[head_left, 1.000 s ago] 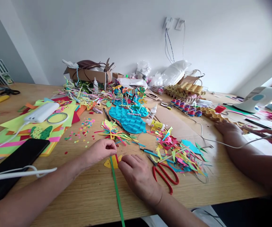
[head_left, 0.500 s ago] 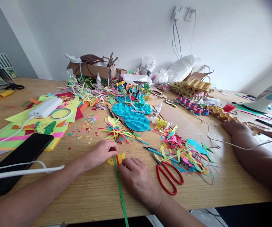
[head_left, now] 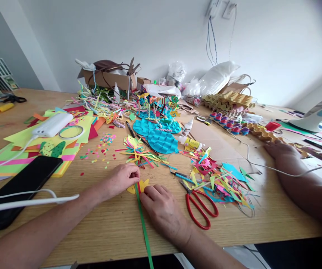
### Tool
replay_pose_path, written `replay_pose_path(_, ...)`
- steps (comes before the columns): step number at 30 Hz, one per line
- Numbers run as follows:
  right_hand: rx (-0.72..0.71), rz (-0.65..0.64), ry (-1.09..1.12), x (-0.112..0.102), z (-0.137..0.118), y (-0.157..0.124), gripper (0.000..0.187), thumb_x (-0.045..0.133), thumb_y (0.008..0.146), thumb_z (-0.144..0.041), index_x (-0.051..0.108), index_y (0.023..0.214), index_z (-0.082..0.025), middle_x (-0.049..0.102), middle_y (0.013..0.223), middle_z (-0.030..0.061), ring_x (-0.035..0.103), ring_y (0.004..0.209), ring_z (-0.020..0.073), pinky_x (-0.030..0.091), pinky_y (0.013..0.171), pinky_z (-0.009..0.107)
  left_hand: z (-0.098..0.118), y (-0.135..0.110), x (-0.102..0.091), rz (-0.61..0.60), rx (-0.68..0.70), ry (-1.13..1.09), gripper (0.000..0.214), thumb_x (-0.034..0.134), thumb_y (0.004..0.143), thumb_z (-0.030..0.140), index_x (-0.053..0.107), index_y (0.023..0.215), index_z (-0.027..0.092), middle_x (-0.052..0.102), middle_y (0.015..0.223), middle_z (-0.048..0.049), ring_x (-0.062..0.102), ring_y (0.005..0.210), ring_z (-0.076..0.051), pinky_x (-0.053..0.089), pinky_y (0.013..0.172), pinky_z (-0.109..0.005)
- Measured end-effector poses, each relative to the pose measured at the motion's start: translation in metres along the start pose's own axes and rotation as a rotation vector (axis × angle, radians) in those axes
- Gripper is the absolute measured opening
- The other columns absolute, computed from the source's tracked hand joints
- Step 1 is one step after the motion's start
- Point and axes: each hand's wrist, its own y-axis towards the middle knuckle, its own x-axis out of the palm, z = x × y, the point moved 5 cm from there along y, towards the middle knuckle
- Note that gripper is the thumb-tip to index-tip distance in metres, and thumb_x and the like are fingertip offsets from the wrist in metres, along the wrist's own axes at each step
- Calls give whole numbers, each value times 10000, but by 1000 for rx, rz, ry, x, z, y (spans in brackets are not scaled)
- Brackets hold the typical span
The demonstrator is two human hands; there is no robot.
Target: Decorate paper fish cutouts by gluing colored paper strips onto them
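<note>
A small yellow paper fish (head_left: 143, 184) with a red stripe lies on the wooden table (head_left: 116, 231) near the front edge. A long green paper strip (head_left: 144, 231) runs from the fish toward me. My left hand (head_left: 121, 179) pinches the strip at the fish's left side. My right hand (head_left: 163, 213) rests palm down just right of the strip, its fingertips pressing on the fish. Red-handled scissors (head_left: 200, 209) lie to the right of my right hand.
Coloured paper scraps (head_left: 219, 183) and blue paper discs (head_left: 161, 140) fill the middle. Glue bottles (head_left: 190, 143), a black phone (head_left: 21, 186) with white cable, a power bank (head_left: 53, 125) on paper sheets. Another person's hand (head_left: 281, 151) rests at the right by egg cartons (head_left: 228, 100).
Both hands stay on the fish and strip, barely shifting. The view has drifted slightly to the left and down, so things sit a little further right in the picture.
</note>
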Motion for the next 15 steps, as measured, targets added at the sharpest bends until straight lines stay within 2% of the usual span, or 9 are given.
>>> replay_pose_path(15,0,-4,-16,3,-1,-1,52,599,807,-155,554,790,-176,564,773,7,484,703,159,371,622,275,2,0,1,-14,-17,51,107,536,712,119,533,620,173,507,629,36,478,590,-123,324,528,-214)
